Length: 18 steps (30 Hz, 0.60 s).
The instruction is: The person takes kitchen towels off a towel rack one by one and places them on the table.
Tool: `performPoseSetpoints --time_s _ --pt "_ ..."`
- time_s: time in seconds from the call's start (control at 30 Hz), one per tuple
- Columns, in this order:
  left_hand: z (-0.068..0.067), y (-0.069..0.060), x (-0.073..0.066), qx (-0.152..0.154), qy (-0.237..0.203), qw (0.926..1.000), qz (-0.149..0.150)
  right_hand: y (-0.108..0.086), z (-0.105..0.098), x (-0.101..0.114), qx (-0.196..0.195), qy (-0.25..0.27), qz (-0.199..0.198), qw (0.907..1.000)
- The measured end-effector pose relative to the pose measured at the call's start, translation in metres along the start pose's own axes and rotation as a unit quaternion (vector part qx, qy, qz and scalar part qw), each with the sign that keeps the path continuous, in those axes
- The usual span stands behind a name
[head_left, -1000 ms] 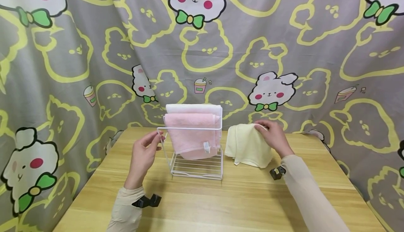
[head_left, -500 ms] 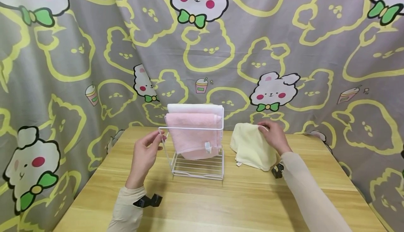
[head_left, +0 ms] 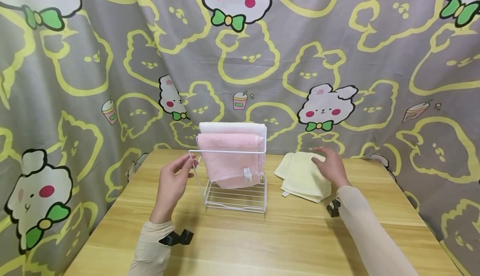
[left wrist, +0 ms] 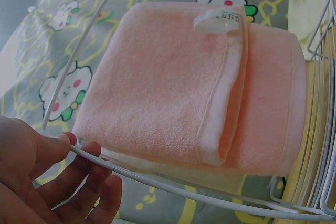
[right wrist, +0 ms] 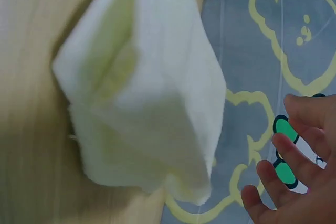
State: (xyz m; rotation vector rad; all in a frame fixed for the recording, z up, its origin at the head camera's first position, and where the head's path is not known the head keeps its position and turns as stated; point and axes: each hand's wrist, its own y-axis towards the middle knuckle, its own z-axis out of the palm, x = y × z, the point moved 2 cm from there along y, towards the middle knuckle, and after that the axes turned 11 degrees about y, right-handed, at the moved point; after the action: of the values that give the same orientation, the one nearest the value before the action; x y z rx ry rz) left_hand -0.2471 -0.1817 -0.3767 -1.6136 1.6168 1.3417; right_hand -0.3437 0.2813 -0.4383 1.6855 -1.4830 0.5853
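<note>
A white wire rack (head_left: pixel 228 151) stands on the table, with a pink towel (head_left: pixel 226 165) draped over one bar and a white towel (head_left: pixel 232 127) behind it. My left hand (head_left: pixel 171 188) pinches the rack's left upright; in the left wrist view its thumb and fingers close round the thin wire (left wrist: pixel 121 169). Right of the rack, a folded pale yellow towel (head_left: pixel 304 178) lies on the table. Just above that towel's right side is my right hand (head_left: pixel 333 167). Seen from the right wrist, the fingers (right wrist: pixel 283 145) are spread and apart from the yellow towel (right wrist: pixel 157 98).
The wooden table (head_left: pixel 240 247) reaches back to a grey patterned curtain (head_left: pixel 258 67), which also hangs at both sides. Low wire shelf bars (head_left: pixel 234 199) form the rack's base. A black wrist mount (head_left: pixel 176 237) sits on each sleeve.
My right hand lets go of the yellow towel and draws a little to the right. The towel shifts right and settles flatter on the table. My left hand keeps its grip on the rack.
</note>
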Motion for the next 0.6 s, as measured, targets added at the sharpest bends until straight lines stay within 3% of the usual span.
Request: performPoseSetpoints --time_s 0.3,0.6 --pt "0.000 0.001 0.000 0.003 0.000 1.0000 -0.006 -0.007 0.017 -0.009 0.024 -0.017 -0.014 0.9995" --pt "0.000 0.001 0.001 0.004 0.003 1.0000 -0.006 -0.005 0.021 0.017 0.028 0.007 -0.033 0.9990"
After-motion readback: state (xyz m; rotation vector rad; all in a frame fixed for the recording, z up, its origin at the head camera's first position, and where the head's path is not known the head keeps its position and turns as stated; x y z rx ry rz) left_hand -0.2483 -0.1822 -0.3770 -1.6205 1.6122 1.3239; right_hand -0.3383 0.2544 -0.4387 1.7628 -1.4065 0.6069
